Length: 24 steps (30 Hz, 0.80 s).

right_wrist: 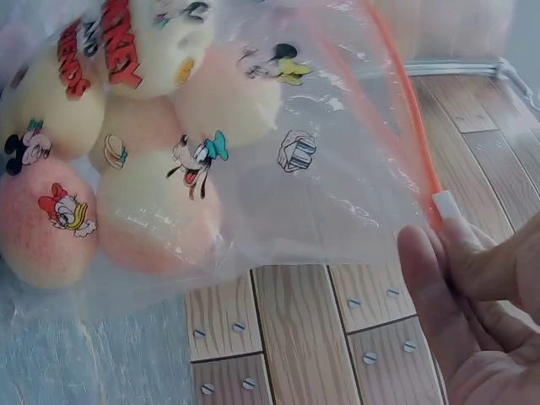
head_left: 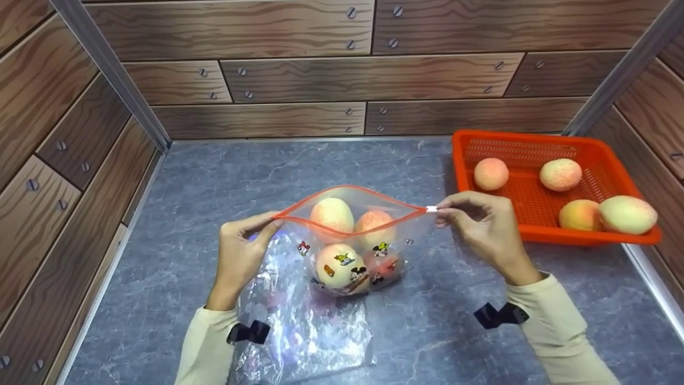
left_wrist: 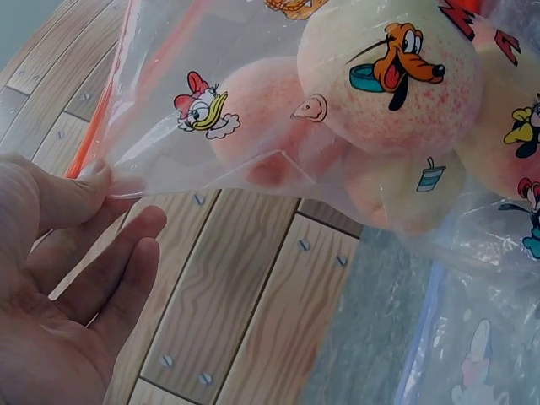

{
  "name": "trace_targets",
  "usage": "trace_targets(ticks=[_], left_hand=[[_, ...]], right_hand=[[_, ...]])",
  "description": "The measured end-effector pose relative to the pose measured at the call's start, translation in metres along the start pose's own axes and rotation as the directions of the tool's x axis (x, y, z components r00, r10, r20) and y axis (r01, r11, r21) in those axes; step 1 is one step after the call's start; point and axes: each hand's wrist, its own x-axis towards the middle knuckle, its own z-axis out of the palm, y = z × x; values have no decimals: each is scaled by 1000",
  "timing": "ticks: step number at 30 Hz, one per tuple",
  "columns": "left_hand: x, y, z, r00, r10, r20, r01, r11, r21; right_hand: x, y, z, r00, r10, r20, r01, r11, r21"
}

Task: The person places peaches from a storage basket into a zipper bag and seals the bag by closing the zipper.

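Head view: hands (head_left: 245,254) pinch filmy plastic bag (head_left: 354,240) holding round peaches (head_left: 331,212).

So it's a clear zip bag (head_left: 352,234), orange-edged with cartoon prints, mouth gaping over the desk (head_left: 438,321), pinkish-yellow peaches (head_left: 331,211) bunched up inside.

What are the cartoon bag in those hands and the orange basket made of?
The bag looks like thin, shiny plastic: peaches show through and light glints off it. The basket seems stiffer plastic, perhaps slightly glossy, because its walls stand firm with neat little holes; I can't be sure.
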Motion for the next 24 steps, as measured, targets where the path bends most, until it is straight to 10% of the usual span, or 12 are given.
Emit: trace_targets(ticks=[10,15,19,24], left_hand=[[11,13,-12,991,26,134,-52,980,194],[21,41,-19,970,156,185,-216,901,375],[29,81,-1,925,325,200,-380,828,413],[40,123,55,832,411,372,-545,729,414]], right_hand=[[0,-1,18,982,-170,-80,170,985,-13],[2,-2,24,977,-197,-83,197,980,-13],[3,-2,24,976,-204,-80,204,979,-9],[4,-1,25,974,-214,-76,216,976,20]])
